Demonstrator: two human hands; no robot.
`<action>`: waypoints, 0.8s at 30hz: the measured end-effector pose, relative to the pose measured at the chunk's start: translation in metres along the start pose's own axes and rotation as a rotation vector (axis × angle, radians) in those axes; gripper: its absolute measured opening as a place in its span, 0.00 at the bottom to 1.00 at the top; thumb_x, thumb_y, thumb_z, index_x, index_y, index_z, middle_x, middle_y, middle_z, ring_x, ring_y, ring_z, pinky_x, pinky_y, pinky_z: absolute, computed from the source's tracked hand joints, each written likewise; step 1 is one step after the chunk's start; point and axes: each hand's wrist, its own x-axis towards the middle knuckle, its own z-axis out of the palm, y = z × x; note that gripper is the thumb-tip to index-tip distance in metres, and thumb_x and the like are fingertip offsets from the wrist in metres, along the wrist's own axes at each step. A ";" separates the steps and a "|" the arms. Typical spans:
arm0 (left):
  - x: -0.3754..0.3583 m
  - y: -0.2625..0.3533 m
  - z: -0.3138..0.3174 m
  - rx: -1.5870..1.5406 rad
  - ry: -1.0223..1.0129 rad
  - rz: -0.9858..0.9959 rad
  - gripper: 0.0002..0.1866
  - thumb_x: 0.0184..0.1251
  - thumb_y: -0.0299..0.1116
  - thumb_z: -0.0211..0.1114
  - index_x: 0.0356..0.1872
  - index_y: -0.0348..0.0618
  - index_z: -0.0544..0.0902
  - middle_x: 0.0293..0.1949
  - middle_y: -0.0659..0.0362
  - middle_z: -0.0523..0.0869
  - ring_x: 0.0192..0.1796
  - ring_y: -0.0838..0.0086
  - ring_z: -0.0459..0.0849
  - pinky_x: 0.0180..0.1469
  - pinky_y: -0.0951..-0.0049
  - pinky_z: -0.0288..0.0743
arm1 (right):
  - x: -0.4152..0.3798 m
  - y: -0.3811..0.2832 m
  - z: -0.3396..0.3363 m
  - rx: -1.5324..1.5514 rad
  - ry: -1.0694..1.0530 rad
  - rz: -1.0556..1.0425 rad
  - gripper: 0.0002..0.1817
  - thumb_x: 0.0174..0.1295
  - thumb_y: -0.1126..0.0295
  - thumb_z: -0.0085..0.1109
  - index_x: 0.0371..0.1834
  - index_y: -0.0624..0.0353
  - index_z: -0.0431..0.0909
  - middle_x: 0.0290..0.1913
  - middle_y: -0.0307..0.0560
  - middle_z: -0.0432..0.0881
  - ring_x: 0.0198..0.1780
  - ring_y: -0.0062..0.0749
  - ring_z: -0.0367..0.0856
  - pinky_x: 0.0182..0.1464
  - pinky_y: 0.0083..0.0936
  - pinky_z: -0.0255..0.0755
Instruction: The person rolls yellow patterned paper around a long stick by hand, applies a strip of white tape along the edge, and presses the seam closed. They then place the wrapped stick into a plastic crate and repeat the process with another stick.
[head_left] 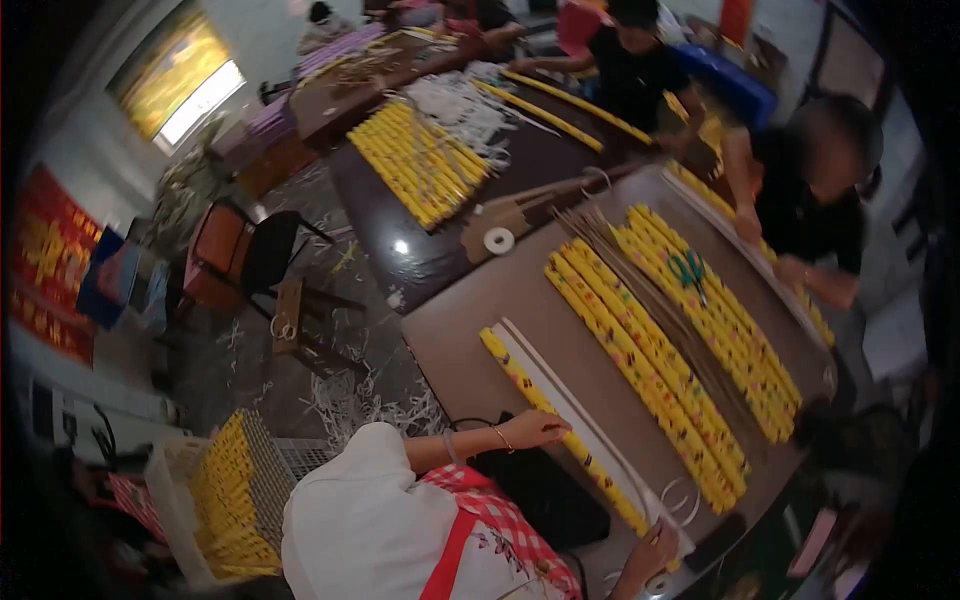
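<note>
A long yellow patterned tube (pixel 522 378) lies at the near edge of the brown table, beside a long white strip (pixel 560 400). My left hand (pixel 538 429) is at the tube's middle, its fingers drawn together against the edge; whether they grip it is too small to tell. At the tube's near end is my right hand (pixel 653 550), fingers bent around that end, close to the strip's end. A loop of white tape (pixel 683 500) lies just beyond my right hand.
Bundles of yellow tubes (pixel 640 375) and thin brown sticks (pixel 690 350) lie across the table, with green scissors (pixel 688 270) on one bundle. A tape roll (pixel 498 240) sits farther back. Co-workers (pixel 815 190) work opposite. A crate (pixel 180 500) of yellow tubes stands at left.
</note>
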 end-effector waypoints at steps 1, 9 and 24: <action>-0.001 0.000 0.011 0.011 0.105 0.068 0.15 0.72 0.36 0.56 0.52 0.40 0.81 0.38 0.54 0.87 0.40 0.69 0.85 0.46 0.71 0.77 | 0.006 -0.010 -0.002 -0.028 0.015 -0.003 0.09 0.67 0.69 0.52 0.43 0.60 0.81 0.40 0.52 0.81 0.45 0.49 0.78 0.49 0.42 0.69; 0.009 0.032 0.059 0.281 0.110 0.353 0.11 0.65 0.28 0.60 0.47 0.40 0.82 0.41 0.50 0.83 0.42 0.54 0.81 0.45 0.62 0.76 | -0.020 -0.022 -0.015 0.054 0.084 0.129 0.09 0.63 0.71 0.57 0.45 0.54 0.80 0.39 0.46 0.80 0.45 0.42 0.77 0.51 0.40 0.65; 0.093 0.027 0.100 0.371 -0.029 0.402 0.05 0.60 0.25 0.63 0.36 0.38 0.78 0.36 0.48 0.80 0.38 0.52 0.79 0.40 0.60 0.75 | -0.036 -0.005 0.009 0.078 0.163 0.370 0.11 0.59 0.68 0.61 0.45 0.50 0.80 0.38 0.42 0.78 0.42 0.40 0.76 0.44 0.38 0.66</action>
